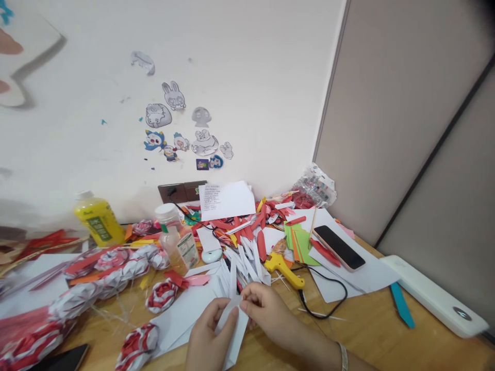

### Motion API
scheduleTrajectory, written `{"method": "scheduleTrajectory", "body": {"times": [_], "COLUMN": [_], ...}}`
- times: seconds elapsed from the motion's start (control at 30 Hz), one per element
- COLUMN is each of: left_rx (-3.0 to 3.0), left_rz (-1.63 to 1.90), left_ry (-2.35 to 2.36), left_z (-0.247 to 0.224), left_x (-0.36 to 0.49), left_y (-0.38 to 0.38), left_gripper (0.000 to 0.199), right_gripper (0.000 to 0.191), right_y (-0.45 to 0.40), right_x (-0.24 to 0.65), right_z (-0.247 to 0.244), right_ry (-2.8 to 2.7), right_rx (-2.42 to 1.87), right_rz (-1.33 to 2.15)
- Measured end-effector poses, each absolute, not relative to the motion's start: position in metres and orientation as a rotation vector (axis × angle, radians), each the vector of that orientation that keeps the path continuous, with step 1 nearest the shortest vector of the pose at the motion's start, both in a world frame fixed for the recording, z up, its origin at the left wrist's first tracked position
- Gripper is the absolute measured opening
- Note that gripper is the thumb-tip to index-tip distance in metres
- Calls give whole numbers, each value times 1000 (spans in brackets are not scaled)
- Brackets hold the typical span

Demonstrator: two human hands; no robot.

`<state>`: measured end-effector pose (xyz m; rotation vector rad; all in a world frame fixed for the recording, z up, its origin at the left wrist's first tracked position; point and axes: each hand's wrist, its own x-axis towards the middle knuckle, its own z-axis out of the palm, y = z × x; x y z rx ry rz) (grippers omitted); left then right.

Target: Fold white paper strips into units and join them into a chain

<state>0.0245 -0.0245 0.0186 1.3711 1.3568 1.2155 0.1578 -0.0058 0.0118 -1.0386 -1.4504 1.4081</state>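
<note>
A piece of white paper (pixel 235 342) is held above the worktop (pixel 367 337) between the left hand (pixel 211 332) and the right hand (pixel 266 312), the fingers of both clamped on it; a yellow glue gun (pixel 284 270) is seen near the right hand, beside folded strips (pixel 242 260)

Yellow bottle (pixel 99 220): its green label is carrying large pale characters, too blurred to read.
Clear jar (pixel 177 242): its pale label is showing small print, illegible here.
Upright white sheet (pixel 234 202): it is bearing several rows of dark handwriting, too small to read.
Readable words, brands, numbers: none are showing.
</note>
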Motion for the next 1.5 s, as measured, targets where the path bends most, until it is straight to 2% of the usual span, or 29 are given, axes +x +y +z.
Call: {"method": "scheduleTrajectory", "body": {"times": [0.33, 0.53, 0.7, 1.0, 1.13, 1.33, 1.5], "left_rx": [1277, 1169, 1172, 920, 881, 778, 775], "left_rz": [1218, 1343, 1263, 1234, 1190, 1154, 1155], "left_ry": [1348, 1348, 1338, 997, 966, 838, 861], "left_z": [12, 7, 21, 28, 21, 24, 26], "left_x": [19, 19, 28, 32, 29, 31, 32], "left_y": [-21, -16, -26, -33, -29, -27, -30], "left_gripper": [24, 23, 26, 33, 24, 34, 22], "right_gripper": [18, 7, 1, 10, 10, 11, 11], "right_y": [-5, -7, -8, -8, -9, -9, -9], "right_x": [155, 156, 157, 164, 167, 169, 168], "right_z": [6, 13, 15, 21, 29, 35, 34], "right_ry": [-1398, -1429, -1502, -1768, -1888, -1854, -1826], "right_rx": [-992, -996, -1124, -1237, -1185, -1171, -1185], "right_rz": [1446, 1443, 1236, 792, 582, 583, 629]}}
